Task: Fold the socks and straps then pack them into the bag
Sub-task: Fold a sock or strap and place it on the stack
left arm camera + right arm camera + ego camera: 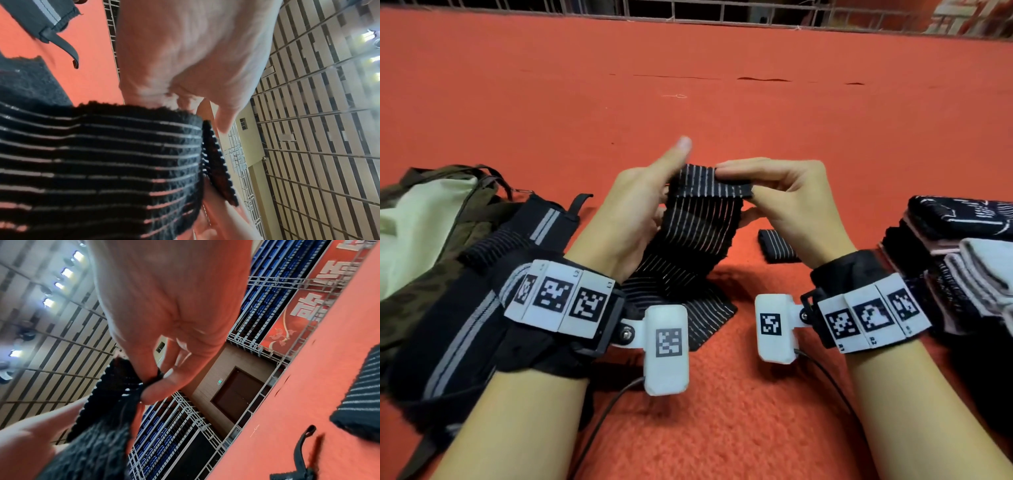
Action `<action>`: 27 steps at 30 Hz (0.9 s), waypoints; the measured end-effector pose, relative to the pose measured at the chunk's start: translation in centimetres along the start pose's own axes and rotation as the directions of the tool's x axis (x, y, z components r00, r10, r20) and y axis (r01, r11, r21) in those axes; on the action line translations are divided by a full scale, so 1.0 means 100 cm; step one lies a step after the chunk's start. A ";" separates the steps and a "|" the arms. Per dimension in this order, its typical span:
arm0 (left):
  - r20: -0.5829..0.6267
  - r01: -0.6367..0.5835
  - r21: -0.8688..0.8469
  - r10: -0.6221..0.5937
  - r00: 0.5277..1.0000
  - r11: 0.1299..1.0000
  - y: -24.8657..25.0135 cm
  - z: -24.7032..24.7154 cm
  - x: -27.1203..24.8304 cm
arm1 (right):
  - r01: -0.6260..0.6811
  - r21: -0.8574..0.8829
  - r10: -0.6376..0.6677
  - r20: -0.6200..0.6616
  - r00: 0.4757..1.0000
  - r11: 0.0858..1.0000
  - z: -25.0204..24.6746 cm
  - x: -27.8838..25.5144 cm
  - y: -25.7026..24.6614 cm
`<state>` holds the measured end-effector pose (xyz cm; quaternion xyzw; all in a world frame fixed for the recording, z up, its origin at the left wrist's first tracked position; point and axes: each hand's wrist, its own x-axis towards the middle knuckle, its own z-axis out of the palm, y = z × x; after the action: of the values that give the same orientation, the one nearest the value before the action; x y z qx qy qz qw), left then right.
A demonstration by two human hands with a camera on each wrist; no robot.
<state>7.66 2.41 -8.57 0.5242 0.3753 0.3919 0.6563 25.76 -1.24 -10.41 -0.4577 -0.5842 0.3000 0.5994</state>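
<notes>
A black strap with thin white stripes [702, 222] is held up over the red carpet, its lower end trailing on the carpet. My right hand [739, 181] pinches the folded-over top end between thumb and fingers; the right wrist view shows that pinch on the strap [115, 394]. My left hand [667, 185] holds the strap's left side, fingers behind it and thumb pointing up. In the left wrist view the strap [102, 162] drapes over those fingers. An olive and pale green bag [424, 219] lies at the left.
Black straps with a grey stripe [482, 274] lie against the bag, under my left wrist. A folded striped strap [779, 246] rests on the carpet by my right wrist. A stack of folded socks [962, 246] sits at the right. Railings edge the far carpet.
</notes>
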 end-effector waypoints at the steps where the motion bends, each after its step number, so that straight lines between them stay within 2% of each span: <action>1: -0.004 -0.016 -0.006 0.016 1.000 1.000 -0.001 0.000 0.000 | 0.013 -0.010 -0.013 0.013 1.000 1.000 0.000 0.000 0.001; 7: -0.038 -0.092 0.017 0.093 0.995 0.996 -0.008 -0.003 0.004 | 0.044 -0.102 -0.038 0.062 0.997 0.994 0.001 0.000 0.004; 9: -0.050 -0.133 0.056 0.136 0.989 0.990 -0.010 -0.004 0.005 | -0.022 -0.039 0.024 0.054 0.998 0.999 0.000 0.002 0.004; 12: -0.085 -0.220 0.108 0.229 0.970 0.970 -0.012 -0.003 0.006 | -0.237 0.204 0.224 0.087 0.971 0.950 -0.003 0.006 0.002; 14: -0.093 -0.292 0.164 0.310 0.946 0.942 -0.012 -0.003 0.007 | -0.296 0.154 0.280 0.116 0.953 0.943 -0.002 0.004 0.002; 16: -0.058 -0.340 0.242 0.364 0.930 0.909 -0.011 -0.004 0.007 | -0.238 0.065 0.234 0.069 0.970 0.969 0.001 0.000 0.003; 18: -0.012 -0.324 0.317 0.345 0.939 0.892 -0.010 -0.006 0.007 | -0.186 0.058 0.187 -0.013 0.982 0.981 0.000 0.000 0.002; 20: 0.003 -0.284 0.321 0.299 0.954 0.904 -0.009 -0.007 0.006 | -0.171 0.072 0.174 -0.037 0.984 0.983 -0.002 0.001 0.001; 24: -0.016 -0.259 0.208 0.268 0.963 0.943 -0.009 -0.003 0.004 | -0.188 0.120 0.179 0.082 0.980 0.975 0.001 -0.003 -0.002; 27: -0.013 -0.149 0.103 0.151 0.988 0.984 -0.005 -0.002 0.004 | -0.095 0.083 0.095 0.001 0.995 0.992 0.002 -0.003 -0.002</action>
<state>7.75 2.78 -9.14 0.5797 0.3610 0.4258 0.5936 25.52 -1.52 -10.36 -0.4601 -0.5478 0.3515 0.6039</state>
